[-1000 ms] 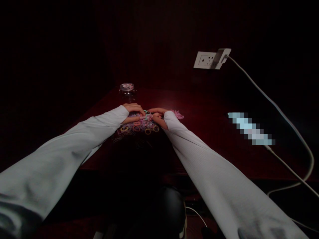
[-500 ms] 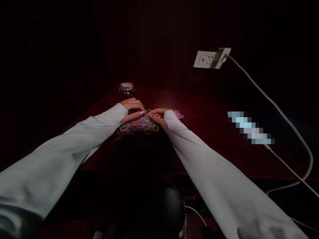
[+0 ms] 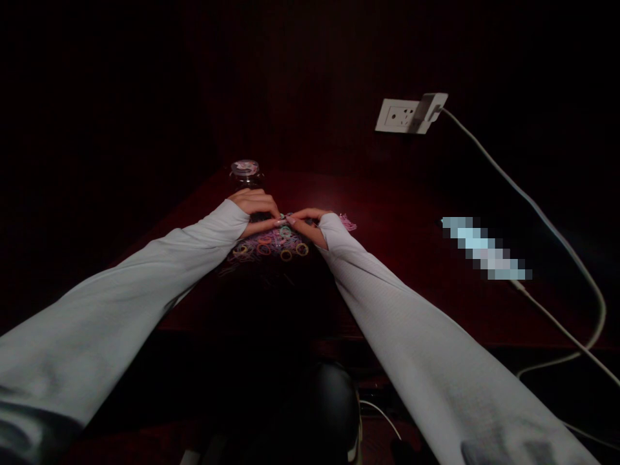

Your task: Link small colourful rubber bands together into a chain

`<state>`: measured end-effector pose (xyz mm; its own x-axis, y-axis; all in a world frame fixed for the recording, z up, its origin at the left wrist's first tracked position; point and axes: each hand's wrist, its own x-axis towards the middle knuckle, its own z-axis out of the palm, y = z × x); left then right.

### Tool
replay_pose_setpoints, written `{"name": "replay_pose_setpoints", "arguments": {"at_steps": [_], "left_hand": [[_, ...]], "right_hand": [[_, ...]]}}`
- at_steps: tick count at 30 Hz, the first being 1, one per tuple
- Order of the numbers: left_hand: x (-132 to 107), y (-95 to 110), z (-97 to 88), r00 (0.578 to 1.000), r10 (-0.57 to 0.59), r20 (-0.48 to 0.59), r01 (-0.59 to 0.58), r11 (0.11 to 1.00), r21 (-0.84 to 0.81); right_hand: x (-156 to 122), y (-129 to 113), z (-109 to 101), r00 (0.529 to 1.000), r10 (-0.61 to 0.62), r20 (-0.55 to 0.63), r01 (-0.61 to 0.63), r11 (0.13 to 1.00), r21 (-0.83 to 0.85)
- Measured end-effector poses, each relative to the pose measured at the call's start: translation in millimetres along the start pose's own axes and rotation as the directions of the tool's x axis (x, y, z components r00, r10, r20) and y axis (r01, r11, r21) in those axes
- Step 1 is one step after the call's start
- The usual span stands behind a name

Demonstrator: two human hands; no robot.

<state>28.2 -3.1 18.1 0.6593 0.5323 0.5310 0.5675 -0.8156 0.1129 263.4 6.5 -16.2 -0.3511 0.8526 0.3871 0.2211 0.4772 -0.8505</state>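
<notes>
A heap of small coloured elastic bands [image 3: 271, 247] lies on a dark red table [image 3: 397, 258]. Both my hands hover over its far edge, fingertips meeting. My left hand [image 3: 256, 210] is curled, its fingers pinched near a band at the heap's top. My right hand [image 3: 305, 223] reaches in from the right, fingers bent and pressed together at the same spot. What they pinch is too small and dim to name. White sleeves cover both arms.
A small clear jar with a patterned lid [image 3: 246, 173] stands just behind my left hand. A few pink bands [image 3: 349, 223] lie right of my right wrist. A wall socket with a charger [image 3: 411, 115] and white cable [image 3: 557, 219] is at right.
My left hand has lifted slightly and drawn back toward the jar. My right hand has stayed at the heap. The fingertips remain together.
</notes>
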Motion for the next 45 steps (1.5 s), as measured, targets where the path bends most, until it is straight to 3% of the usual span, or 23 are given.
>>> {"name": "replay_pose_setpoints", "arguments": {"at_steps": [13, 19, 31, 35, 45], "left_hand": [[-2, 7, 1.6, 0.999, 0.019, -0.035, -0.016, 0.996, 0.089], [-2, 8, 2.2, 0.998, 0.022, -0.058, -0.018, 0.997, 0.076], [-1, 11, -0.3, 0.999, -0.012, -0.031, 0.014, 0.997, 0.072], [-1, 15, -2.7, 1.0, -0.014, -0.003, 0.014, 0.997, 0.081], [2, 18, -5.5, 0.999, -0.032, 0.029, 0.03, 0.998, 0.061]], "right_hand": [[-3, -2, -1, 0.999, 0.017, 0.05, -0.019, 0.999, 0.046], [0, 8, 6, 1.0, 0.003, -0.025, -0.003, 1.0, 0.03], [-2, 8, 8, 0.999, -0.043, -0.009, 0.04, 0.979, -0.2], [-5, 2, 2, 0.994, -0.09, 0.055, 0.1, 0.972, -0.213], [-3, 1, 0, 0.993, -0.102, 0.053, 0.112, 0.967, -0.228]]}}
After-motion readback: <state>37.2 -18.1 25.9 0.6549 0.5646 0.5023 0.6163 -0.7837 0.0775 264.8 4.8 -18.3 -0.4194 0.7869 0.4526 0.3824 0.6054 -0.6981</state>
